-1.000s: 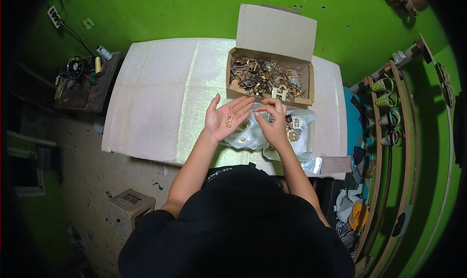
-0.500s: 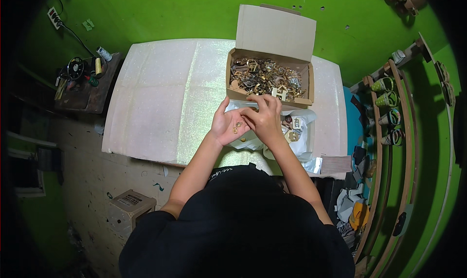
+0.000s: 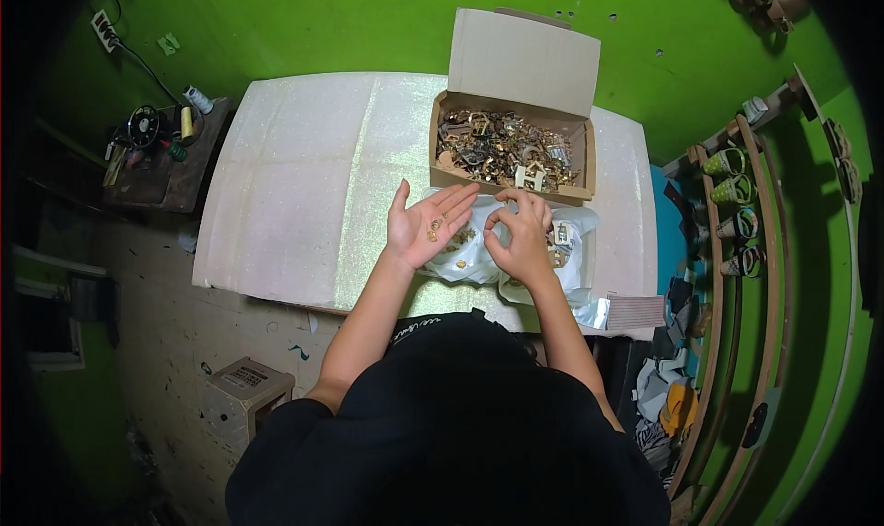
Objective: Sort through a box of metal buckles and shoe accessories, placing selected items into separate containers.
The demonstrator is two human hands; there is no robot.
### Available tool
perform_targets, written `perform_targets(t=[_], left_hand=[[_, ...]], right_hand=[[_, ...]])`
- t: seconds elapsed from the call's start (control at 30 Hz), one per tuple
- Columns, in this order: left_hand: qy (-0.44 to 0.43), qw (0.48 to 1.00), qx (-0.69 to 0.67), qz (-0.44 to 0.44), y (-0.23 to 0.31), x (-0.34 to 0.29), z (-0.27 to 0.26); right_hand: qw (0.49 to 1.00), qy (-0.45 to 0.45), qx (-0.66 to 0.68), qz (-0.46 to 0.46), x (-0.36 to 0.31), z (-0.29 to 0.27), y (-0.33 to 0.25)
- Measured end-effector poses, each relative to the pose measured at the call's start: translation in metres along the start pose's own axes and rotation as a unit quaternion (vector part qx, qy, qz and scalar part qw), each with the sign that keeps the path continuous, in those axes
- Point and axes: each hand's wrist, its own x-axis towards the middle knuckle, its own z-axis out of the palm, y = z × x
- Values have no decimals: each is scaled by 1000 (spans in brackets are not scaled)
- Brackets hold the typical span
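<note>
My left hand (image 3: 427,225) is palm up with its fingers stretched out. Small gold-coloured metal buckles (image 3: 434,235) lie loose on its palm. Just to its right, my right hand (image 3: 522,235) has thumb and forefinger curled together in a pinch; anything between the tips is too small to make out. Beneath the hands, a white plastic bag (image 3: 474,270) carries small gold pieces, partly covered by my left fingers. Another white plastic wrapping (image 3: 582,266) with larger metal buckles (image 3: 561,235) lies beside and partly behind my right hand.
An open cardboard box (image 3: 435,144) full of mixed metal fittings stands beyond my hands, lid raised. All this rests on a table with a shiny pale cover (image 3: 285,176). A striped flat piece (image 3: 635,311) lies at the right front edge. Wooden racks (image 3: 772,342) with sandals stand right.
My hands have moved apart: the left went slightly left and its fingers straightened, the right drew away to the right. More of the bag with gold pieces shows between them.
</note>
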Motion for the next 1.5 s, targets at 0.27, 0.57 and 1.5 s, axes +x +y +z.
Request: perform_targets(t=[0.27, 0.57, 1.5], left_hand=[[-106, 994, -15, -34, -5, 4, -3], [-93, 995, 2, -49, -11, 3, 6], [-83, 996, -8, -31, -5, 2, -2]], right_hand=[[999, 41, 31, -4, 12, 7, -12], [996, 59, 22, -67, 18, 15, -19], [993, 38, 106, 19, 13, 22, -11]])
